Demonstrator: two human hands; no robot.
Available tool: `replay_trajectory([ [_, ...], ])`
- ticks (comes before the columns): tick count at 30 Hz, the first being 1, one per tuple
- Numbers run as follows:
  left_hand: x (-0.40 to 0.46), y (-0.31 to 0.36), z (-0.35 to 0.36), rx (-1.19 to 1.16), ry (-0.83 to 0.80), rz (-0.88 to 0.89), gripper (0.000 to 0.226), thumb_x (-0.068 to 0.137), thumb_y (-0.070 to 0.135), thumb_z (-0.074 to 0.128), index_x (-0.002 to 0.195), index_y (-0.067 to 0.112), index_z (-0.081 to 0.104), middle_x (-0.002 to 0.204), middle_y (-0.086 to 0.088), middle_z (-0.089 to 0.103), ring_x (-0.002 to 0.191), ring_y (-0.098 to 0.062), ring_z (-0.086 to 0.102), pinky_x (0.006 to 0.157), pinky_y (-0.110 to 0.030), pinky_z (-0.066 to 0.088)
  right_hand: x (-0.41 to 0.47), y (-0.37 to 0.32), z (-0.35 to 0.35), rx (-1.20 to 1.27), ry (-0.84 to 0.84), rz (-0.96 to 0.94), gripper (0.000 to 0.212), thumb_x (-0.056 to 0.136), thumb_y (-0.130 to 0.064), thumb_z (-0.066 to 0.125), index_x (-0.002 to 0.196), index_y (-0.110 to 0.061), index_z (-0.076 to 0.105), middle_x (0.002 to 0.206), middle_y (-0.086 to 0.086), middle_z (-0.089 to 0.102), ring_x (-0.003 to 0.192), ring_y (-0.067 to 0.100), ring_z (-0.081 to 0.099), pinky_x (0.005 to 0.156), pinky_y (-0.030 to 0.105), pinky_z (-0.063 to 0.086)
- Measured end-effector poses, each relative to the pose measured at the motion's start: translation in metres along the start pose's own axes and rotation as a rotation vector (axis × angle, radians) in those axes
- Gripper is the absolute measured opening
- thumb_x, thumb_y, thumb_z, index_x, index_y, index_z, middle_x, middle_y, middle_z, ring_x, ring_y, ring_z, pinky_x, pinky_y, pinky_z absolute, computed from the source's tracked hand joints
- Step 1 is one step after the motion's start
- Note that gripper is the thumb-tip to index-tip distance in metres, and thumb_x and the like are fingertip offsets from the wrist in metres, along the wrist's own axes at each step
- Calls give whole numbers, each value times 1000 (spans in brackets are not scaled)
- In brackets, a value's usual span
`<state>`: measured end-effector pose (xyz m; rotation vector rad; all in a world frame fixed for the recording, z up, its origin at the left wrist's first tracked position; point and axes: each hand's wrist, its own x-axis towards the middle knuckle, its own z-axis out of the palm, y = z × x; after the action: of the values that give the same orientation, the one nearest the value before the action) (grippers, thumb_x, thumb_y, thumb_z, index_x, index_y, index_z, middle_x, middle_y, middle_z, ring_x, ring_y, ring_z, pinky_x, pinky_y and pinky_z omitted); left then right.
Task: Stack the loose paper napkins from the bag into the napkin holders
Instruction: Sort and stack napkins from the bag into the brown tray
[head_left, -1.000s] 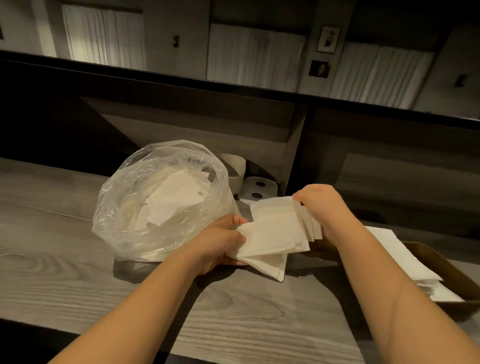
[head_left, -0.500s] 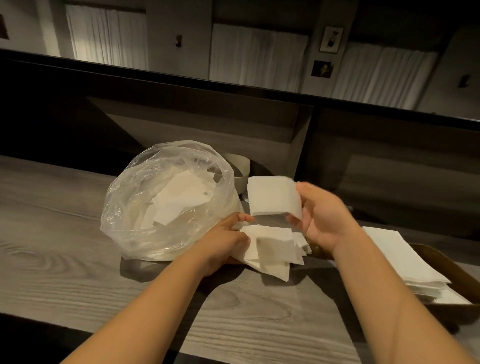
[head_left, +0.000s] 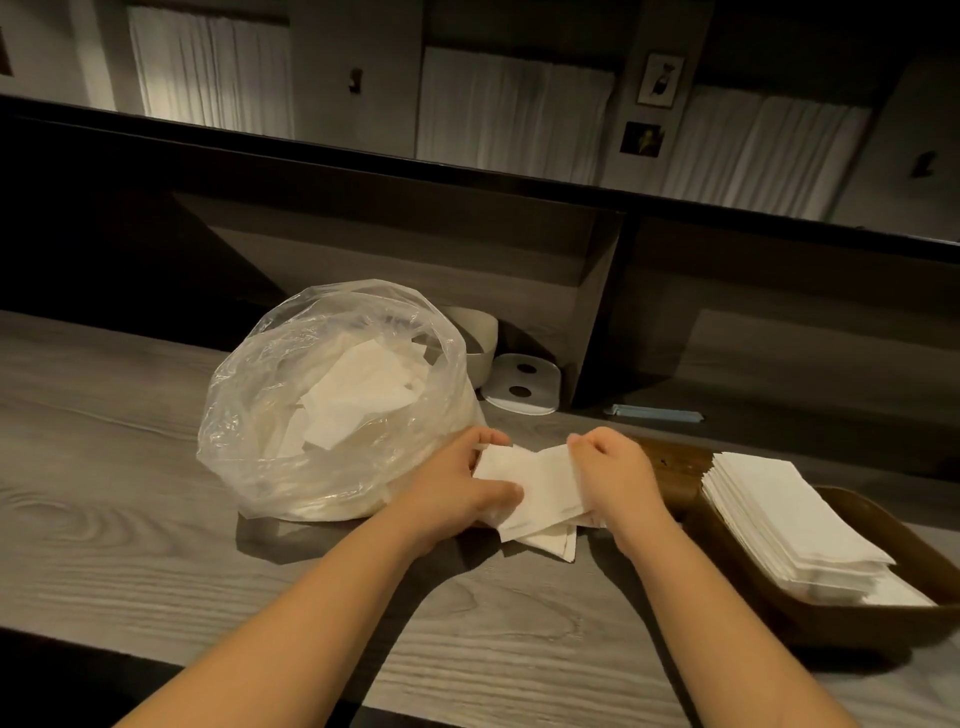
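The right hand (head_left: 615, 475), which half a second ago lifted one white folded paper napkin clear, has come back down to pinch the small loose napkin pile (head_left: 540, 499) that the left hand (head_left: 457, 488) grips, squaring it beside the clear plastic bag (head_left: 311, 405) before the brown tray-like holder (head_left: 857, 613).

Bare counter (head_left: 130, 493) lies left; bag (head_left: 332, 405) and napkin holder (head_left: 831, 597) flank the middle.

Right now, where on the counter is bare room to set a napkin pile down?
Bare wood lies left of the plastic bag and along the counter's near edge. It is crowded between the bag and the brown tray, where both hands work.
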<state>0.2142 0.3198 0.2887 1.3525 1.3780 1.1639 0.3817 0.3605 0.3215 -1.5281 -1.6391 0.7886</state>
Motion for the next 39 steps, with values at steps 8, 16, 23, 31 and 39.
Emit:
replay_trajectory([
  [8, -11, 8, -15, 96, 16, 312, 51, 82, -1, 69, 112, 39, 58, 104, 26, 58, 98, 5, 58, 80, -11, 48, 38, -17, -28, -481, -427, -247, 61, 93, -9, 60, 142, -37, 38, 145, -6, 47, 131, 18, 45, 103, 36, 41],
  [16, -12, 4, -18, 82, 27, 272, 50, 81, 1, 67, 112, 39, 58, 111, 19, 59, 101, 0, 57, 76, -10, 47, 39, -17, -26, -607, -555, -217, 7, 94, -19, 61, 94, -20, 68, 95, 0, 66, 86, 11, 60, 71, 20, 46],
  [23, -8, 6, -15, 11, 52, 216, 47, 85, 3, 64, 112, 40, 56, 115, 15, 58, 105, -6, 56, 74, -14, 47, 25, -33, -67, 43, -141, -113, 9, 96, -15, 54, 97, -13, 63, 101, 5, 61, 96, 22, 61, 85, 38, 57],
  [31, -5, 4, -6, -208, -71, -17, 46, 70, 18, 70, 114, 25, 64, 115, -7, 69, 106, -28, 66, 94, -47, 54, -19, -54, -62, 697, -418, -47, 16, 95, -9, 53, 102, -17, 64, 91, 4, 67, 76, 14, 59, 61, 23, 49],
  [39, -2, 7, -3, -348, -35, -79, 25, 91, 6, 64, 110, 22, 63, 104, -4, 73, 94, -24, 69, 69, -34, 57, -12, -24, -25, -149, -446, -47, 6, 94, -22, 64, 91, -22, 68, 93, -3, 70, 64, 6, 57, 53, 15, 40],
])
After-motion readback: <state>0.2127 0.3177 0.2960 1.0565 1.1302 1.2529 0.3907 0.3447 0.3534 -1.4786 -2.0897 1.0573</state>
